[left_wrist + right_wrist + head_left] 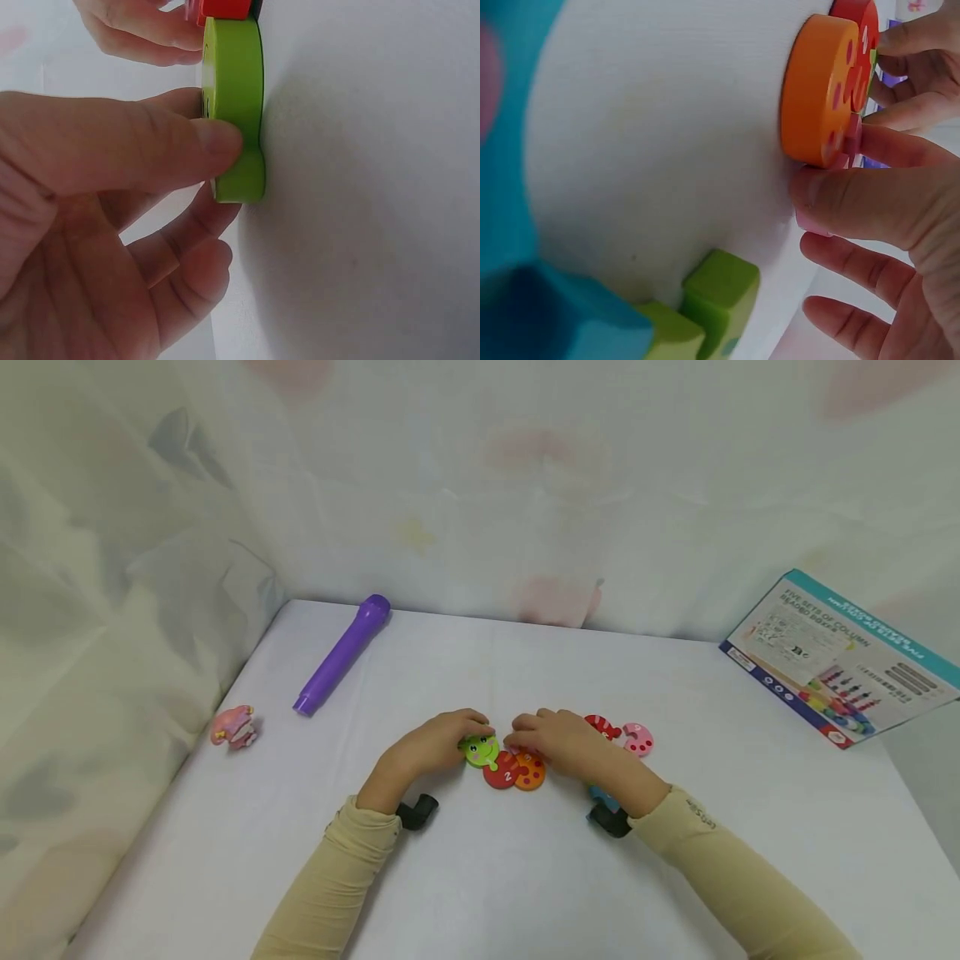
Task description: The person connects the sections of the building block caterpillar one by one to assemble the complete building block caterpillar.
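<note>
A chain of flat caterpillar puzzle pieces lies on the white table. At its left end, the green smiling head piece [480,750] is pinched by my left hand [429,748], thumb on its edge in the left wrist view. Beside the head comes a red piece [500,772] marked 2, joined to an orange dotted piece [532,772]. My right hand [564,745] pinches a pink piece [815,223] right at the orange piece's edge; the thumb and fingers hide most of it. Its other fingers are spread apart in the right wrist view.
Right of the right hand lie a red striped piece [600,725] and a pink dotted piece [639,740]. A blue piece [602,798] shows partly under the right wrist. Farther out are a purple microphone-shaped stick [341,656], a small pink figurine [235,727] and a printed box [840,660].
</note>
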### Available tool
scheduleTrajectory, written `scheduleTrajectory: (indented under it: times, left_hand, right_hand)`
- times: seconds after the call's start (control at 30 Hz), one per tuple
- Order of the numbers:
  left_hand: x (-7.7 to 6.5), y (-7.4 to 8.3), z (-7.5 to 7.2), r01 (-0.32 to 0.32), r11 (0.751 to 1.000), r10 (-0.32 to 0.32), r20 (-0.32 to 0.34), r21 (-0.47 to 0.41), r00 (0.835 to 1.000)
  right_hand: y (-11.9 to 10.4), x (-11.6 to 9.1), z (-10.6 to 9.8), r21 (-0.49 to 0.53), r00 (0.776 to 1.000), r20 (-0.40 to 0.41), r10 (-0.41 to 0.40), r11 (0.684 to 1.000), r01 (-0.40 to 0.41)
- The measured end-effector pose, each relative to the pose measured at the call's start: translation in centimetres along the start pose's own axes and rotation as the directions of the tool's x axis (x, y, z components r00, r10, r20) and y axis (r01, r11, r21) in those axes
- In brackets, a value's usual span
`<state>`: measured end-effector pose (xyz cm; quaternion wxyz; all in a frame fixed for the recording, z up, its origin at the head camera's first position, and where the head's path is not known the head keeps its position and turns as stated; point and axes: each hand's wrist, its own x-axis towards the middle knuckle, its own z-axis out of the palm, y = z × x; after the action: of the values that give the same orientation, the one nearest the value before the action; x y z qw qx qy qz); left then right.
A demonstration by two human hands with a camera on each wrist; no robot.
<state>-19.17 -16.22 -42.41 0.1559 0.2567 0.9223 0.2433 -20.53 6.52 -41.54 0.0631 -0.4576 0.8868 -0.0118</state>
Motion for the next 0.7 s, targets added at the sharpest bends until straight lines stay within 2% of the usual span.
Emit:
scheduleTrajectory:
  times: [0.23,0.37,0.5,0.7]
  left_hand:
    - [0.1,0.0,0.0,0.003,1.0,-0.003,0.007,0.01,1.0]
    - [0.2,0.0,0.1,0.008,1.0,-0.008,0.008,0.012,1.0]
    - [0.2,0.1,0.1,0.014,1.0,-0.014,0.007,0.006,1.0]
    - [0.3,0.0,0.1,0.003,1.0,-0.003,0.008,0.002,1.0]
  right_hand:
    - [0.3,-0.3,0.3,0.032,0.998,0.028,0.052,0.998,-0.053]
    - [1.1,-1.3,0.0,0.098,0.993,0.001,0.115,0.989,-0.114]
    - [2.3,-3.2,-0.5,0.2,0.979,-0.052,0.198,0.962,-0.184]
    - [4.1,-5.7,0.1,0.325,0.936,-0.103,0.337,0.901,-0.288]
